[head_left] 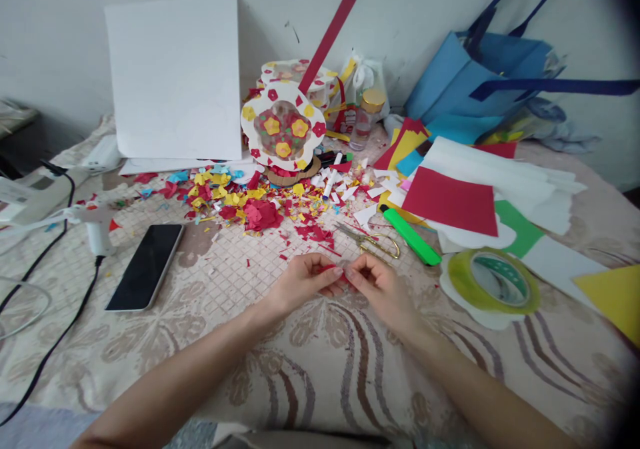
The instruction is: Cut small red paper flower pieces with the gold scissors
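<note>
My left hand [311, 276] and my right hand [376, 285] meet above the patterned cloth, fingertips together. Pinched between them is a small red paper piece [330, 268], mostly hidden by the fingers; its shape I cannot make out. Just beyond my right hand lie gold-handled scissors [373, 241] with their blades pointing to the left. A green utility knife [411, 237] rests to the right of them. Behind my hands, coloured paper scraps [263, 214] in red, yellow, blue and white are strewn about. At the back stands a flower-shaped paper fan [283, 126] with a red strip rising from it.
To the left are a black phone [146, 267], a white glue gun [99, 228] and black cables. On the right lie a tape roll [493, 279] and coloured sheets [451, 199]. A white board [175, 76] and a blue bag [480, 69] lean by the wall.
</note>
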`<state>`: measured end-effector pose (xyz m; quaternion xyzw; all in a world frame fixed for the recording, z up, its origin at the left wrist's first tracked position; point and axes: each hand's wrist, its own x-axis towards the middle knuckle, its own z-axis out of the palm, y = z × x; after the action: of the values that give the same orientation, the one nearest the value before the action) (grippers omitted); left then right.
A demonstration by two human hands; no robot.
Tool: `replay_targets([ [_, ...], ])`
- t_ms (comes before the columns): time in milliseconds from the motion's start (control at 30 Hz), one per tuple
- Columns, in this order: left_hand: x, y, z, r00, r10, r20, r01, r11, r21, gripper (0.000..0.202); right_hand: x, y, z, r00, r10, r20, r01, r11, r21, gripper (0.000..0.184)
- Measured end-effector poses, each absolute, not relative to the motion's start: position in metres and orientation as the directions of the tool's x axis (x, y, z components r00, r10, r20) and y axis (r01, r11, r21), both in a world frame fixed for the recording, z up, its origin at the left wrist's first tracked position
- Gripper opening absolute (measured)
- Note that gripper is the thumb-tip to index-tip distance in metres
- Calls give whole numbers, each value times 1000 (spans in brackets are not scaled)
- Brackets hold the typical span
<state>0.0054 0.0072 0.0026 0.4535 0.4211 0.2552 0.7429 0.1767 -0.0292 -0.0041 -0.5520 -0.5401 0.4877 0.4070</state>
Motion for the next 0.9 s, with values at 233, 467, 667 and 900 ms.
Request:
replay_targets([
  [233,3,10,3,489,814,-314,53,331,942,33,177,-28,-8,-148,973,-180,84,-169,-982,19],
  [467,4,11,-3,511,811,-285,-9,336,942,27,178,-27,-16,-81,986,-148,45,-145,-988,15],
  [667,3,12,-2,509,799,-320,25,358,933,21,178,-29,-6,-99,994,39,230,61,-971,26],
  [900,3,10,1,528,799,-286,-37,358,933,30,177,-36,-1,-46,957,285,518,266,-813,21],
])
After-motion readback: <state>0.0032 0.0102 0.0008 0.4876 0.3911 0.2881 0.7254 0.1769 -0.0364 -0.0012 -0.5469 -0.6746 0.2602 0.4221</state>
